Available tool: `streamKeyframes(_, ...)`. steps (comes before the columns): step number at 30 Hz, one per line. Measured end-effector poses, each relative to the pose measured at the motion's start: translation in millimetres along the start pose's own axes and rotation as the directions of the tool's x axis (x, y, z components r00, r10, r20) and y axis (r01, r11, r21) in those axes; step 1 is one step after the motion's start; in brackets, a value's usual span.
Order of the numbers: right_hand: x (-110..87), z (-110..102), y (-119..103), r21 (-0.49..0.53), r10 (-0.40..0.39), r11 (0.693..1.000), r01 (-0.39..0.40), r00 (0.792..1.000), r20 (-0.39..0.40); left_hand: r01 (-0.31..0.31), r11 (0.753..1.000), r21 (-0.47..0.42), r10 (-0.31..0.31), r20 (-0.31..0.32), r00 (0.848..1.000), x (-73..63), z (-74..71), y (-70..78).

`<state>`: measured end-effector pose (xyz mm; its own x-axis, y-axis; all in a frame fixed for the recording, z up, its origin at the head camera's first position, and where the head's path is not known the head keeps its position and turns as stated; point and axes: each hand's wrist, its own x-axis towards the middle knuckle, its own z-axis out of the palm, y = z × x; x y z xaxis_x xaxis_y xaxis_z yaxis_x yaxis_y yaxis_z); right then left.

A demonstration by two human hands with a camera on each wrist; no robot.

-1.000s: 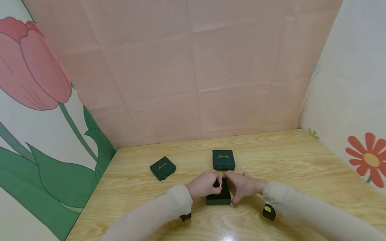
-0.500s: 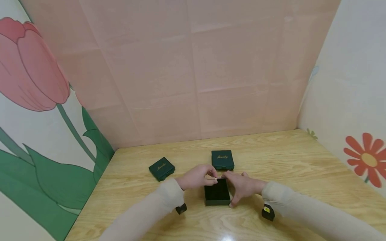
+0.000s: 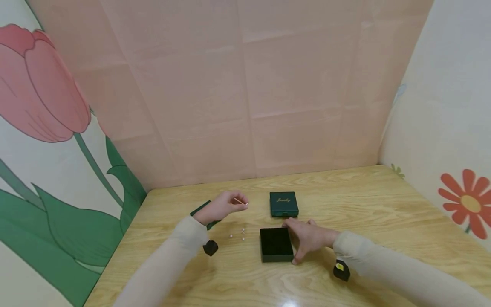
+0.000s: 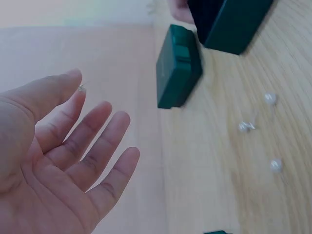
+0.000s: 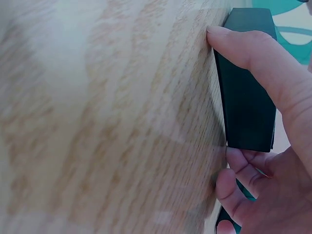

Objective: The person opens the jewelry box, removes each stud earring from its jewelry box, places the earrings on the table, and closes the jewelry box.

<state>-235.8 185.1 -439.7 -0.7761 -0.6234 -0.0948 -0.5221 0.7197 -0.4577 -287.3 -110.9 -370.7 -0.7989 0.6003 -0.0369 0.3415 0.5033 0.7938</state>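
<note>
My left hand (image 3: 227,204), raised above the table, pinches a small shiny piece of jewelry (image 4: 81,88) between thumb and index finger; its other fingers are spread loosely. Its exact kind I cannot tell. Three pearl-headed earring-like pieces lie on the wood below, one pearl (image 4: 276,165) nearest in the left wrist view. My right hand (image 3: 308,235) holds the open, dark-lined green jewelry box (image 3: 277,258) from its right side. In the right wrist view the thumb lies along the box's side (image 5: 248,107) and the fingers are at its far end.
A closed green box (image 3: 284,204) with gold lettering stands behind the open one. Another closed green box (image 3: 199,207) is at the left, partly covered by my left hand. The wooden table (image 3: 345,192) meets a pink sheet (image 3: 215,106) at the back and flower-painted walls at both sides.
My left hand has lifted from the open box and moved left and away with the small piece, exposing the pearl pieces on the table. The right hand stays at the box.
</note>
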Motion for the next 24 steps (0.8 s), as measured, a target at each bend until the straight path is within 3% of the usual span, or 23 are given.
streamKeyframes(6,0.1,-1,1,-0.001,0.007,1.000,-0.007,1.000,0.011,0.032,0.999,0.013,-0.032,0.031,0.999,0.5,4.9,-16.6)
streamKeyframes(11,0.4,-1,1,0.002,0.012,1.000,-0.012,1.000,0.015,0.054,0.995,0.084,-0.058,0.048,0.997,3.4,14.6,-29.1)
streamKeyframes(24,1.3,0,0,0.005,0.002,1.000,-0.002,1.000,0.001,0.121,0.969,0.214,-0.138,0.066,0.988,13.4,39.2,-47.3)
